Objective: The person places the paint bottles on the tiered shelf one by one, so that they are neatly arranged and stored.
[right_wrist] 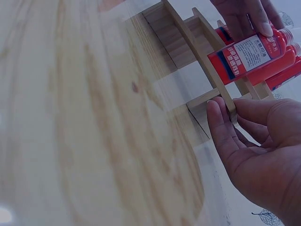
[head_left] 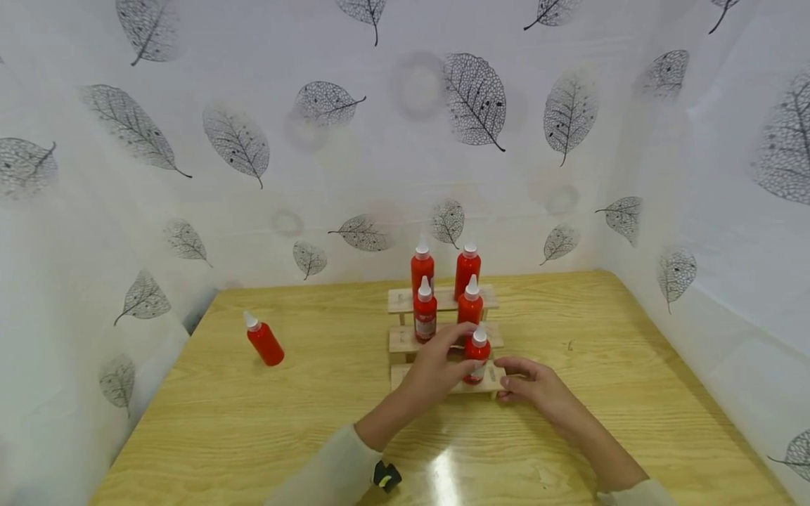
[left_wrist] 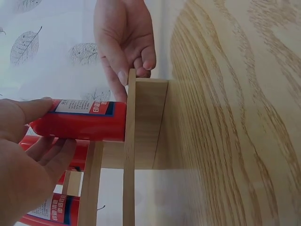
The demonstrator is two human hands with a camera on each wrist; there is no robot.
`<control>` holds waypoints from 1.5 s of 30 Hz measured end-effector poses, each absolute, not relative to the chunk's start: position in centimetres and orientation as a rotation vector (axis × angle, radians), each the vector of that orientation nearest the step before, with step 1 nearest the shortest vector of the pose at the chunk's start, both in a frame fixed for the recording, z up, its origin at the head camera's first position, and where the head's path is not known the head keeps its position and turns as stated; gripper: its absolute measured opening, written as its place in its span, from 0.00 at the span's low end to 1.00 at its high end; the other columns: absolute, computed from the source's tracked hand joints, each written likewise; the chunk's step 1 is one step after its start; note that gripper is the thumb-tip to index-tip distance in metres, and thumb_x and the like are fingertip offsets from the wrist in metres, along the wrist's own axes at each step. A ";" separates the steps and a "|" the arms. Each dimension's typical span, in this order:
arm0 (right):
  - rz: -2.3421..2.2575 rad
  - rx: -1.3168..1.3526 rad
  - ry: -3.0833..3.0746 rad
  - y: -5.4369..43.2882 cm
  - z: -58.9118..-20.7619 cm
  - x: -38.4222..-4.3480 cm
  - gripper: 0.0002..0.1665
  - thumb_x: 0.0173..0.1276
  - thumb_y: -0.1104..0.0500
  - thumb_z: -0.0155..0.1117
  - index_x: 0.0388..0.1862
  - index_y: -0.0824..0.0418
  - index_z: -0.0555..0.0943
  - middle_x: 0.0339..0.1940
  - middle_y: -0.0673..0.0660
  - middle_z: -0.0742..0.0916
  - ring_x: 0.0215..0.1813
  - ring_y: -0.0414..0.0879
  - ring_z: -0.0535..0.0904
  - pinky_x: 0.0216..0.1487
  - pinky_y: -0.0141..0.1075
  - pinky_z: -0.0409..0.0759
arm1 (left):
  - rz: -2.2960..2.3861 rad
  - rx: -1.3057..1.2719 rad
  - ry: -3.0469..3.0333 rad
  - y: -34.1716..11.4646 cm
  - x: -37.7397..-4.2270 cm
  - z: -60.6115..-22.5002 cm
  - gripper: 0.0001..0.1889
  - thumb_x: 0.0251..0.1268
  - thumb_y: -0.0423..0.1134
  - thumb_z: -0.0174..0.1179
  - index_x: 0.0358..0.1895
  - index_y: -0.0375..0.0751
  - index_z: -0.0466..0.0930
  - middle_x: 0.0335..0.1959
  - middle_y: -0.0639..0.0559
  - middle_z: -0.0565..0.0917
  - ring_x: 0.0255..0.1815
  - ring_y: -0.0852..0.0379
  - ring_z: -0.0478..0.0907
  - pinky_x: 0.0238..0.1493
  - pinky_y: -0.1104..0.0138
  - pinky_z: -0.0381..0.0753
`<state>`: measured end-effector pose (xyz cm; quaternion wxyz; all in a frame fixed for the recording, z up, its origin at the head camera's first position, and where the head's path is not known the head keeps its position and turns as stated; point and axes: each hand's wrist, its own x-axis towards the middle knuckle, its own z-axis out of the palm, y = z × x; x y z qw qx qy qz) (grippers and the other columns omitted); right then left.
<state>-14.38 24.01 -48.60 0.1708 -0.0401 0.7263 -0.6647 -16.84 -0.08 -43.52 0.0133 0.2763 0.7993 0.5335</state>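
Note:
A three-tier wooden stand (head_left: 402, 340) holds several red squeeze bottles with white pointed caps. On its lowest step, at the right end, stands a red bottle (head_left: 477, 348) with a printed label. My left hand (head_left: 435, 370) holds this bottle between thumb and fingers near its upper part. The bottle's base meets the step in the left wrist view. At the right end of that same step, my right hand (head_left: 538, 388) pinches the board's edge (right_wrist: 227, 98) between thumb and fingers. Behind, two bottles stand on the middle step and two on the top one.
Another red bottle (head_left: 266, 343) stands apart on the left of the wood-grain table (head_left: 304, 422). White leaf-patterned sheets (head_left: 380, 169) close off the back and both sides. A small black and yellow object (head_left: 387, 476) sits by the left sleeve.

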 end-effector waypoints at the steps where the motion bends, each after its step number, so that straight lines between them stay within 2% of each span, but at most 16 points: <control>1: -1.889 -0.116 2.063 24.0 -48.6 -14.4 0.33 0.76 0.59 0.60 0.73 0.72 0.66 0.63 0.72 0.76 0.49 0.53 0.86 0.53 0.40 0.86 | 1.648 0.859 2.498 0.0 -16.8 -43.5 0.27 0.66 0.37 0.67 0.68 0.51 0.72 0.63 0.55 0.78 0.61 0.59 0.77 0.62 0.67 0.80; 5: -1.885 -0.121 2.065 23.9 -48.6 -14.5 0.33 0.75 0.59 0.61 0.73 0.72 0.66 0.63 0.72 0.76 0.49 0.53 0.86 0.52 0.40 0.87 | 1.616 0.837 2.515 0.0 -16.6 -43.4 0.28 0.67 0.37 0.67 0.69 0.54 0.71 0.64 0.56 0.77 0.61 0.60 0.77 0.63 0.67 0.80; 12: -1.879 -0.099 2.072 23.8 -48.4 -14.6 0.33 0.75 0.58 0.61 0.73 0.72 0.66 0.64 0.72 0.75 0.49 0.53 0.86 0.52 0.40 0.87 | 1.617 0.846 2.508 -0.3 -16.6 -43.6 0.29 0.68 0.38 0.66 0.70 0.55 0.70 0.66 0.56 0.76 0.62 0.59 0.76 0.64 0.62 0.80; 17: -1.868 -0.098 2.071 23.8 -48.4 -14.7 0.33 0.75 0.57 0.61 0.73 0.71 0.66 0.64 0.71 0.76 0.49 0.54 0.86 0.53 0.40 0.86 | 1.571 0.809 2.531 -0.5 -16.5 -43.6 0.30 0.69 0.40 0.66 0.72 0.59 0.68 0.69 0.58 0.73 0.65 0.60 0.74 0.66 0.65 0.78; 23: -1.850 -0.069 2.091 23.8 -48.5 -14.7 0.33 0.75 0.57 0.61 0.73 0.69 0.67 0.62 0.70 0.77 0.50 0.55 0.86 0.53 0.40 0.86 | 1.553 0.850 2.600 -2.0 -15.7 -43.0 0.31 0.69 0.42 0.66 0.73 0.58 0.67 0.71 0.59 0.71 0.66 0.54 0.74 0.64 0.57 0.80; 27: -1.845 -0.045 2.096 23.7 -48.7 -14.7 0.32 0.75 0.58 0.61 0.73 0.69 0.67 0.61 0.69 0.77 0.49 0.54 0.86 0.53 0.41 0.86 | 1.518 0.877 2.698 -4.2 -15.1 -42.9 0.30 0.70 0.42 0.65 0.73 0.57 0.68 0.69 0.58 0.74 0.64 0.53 0.76 0.61 0.54 0.82; 34: -1.849 -0.042 2.081 23.8 -48.7 -14.7 0.33 0.75 0.57 0.61 0.73 0.69 0.67 0.61 0.69 0.77 0.50 0.54 0.85 0.53 0.41 0.86 | 1.586 0.951 2.903 -9.6 -15.1 -43.4 0.26 0.68 0.37 0.66 0.68 0.45 0.73 0.62 0.49 0.79 0.58 0.48 0.80 0.56 0.57 0.84; 36: -1.854 -0.039 2.076 23.8 -48.7 -14.7 0.33 0.75 0.57 0.61 0.73 0.69 0.67 0.61 0.69 0.77 0.50 0.54 0.85 0.53 0.41 0.86 | 1.593 0.888 2.975 -11.4 -15.2 -43.4 0.26 0.68 0.37 0.66 0.68 0.45 0.74 0.62 0.50 0.80 0.57 0.48 0.80 0.54 0.58 0.84; 42: -1.858 -0.031 2.071 23.8 -48.7 -14.7 0.32 0.75 0.58 0.61 0.73 0.69 0.67 0.61 0.69 0.77 0.50 0.54 0.85 0.53 0.41 0.86 | 1.607 0.554 3.053 -16.8 -15.4 -42.7 0.26 0.70 0.42 0.65 0.69 0.49 0.72 0.64 0.49 0.78 0.60 0.51 0.77 0.57 0.53 0.82; 45: -1.858 -0.027 2.069 23.9 -48.7 -14.7 0.32 0.75 0.58 0.60 0.73 0.69 0.67 0.60 0.68 0.78 0.50 0.54 0.85 0.53 0.41 0.86 | 1.587 0.434 3.094 -19.1 -15.4 -42.3 0.26 0.71 0.44 0.64 0.70 0.48 0.72 0.66 0.50 0.77 0.61 0.51 0.76 0.58 0.57 0.81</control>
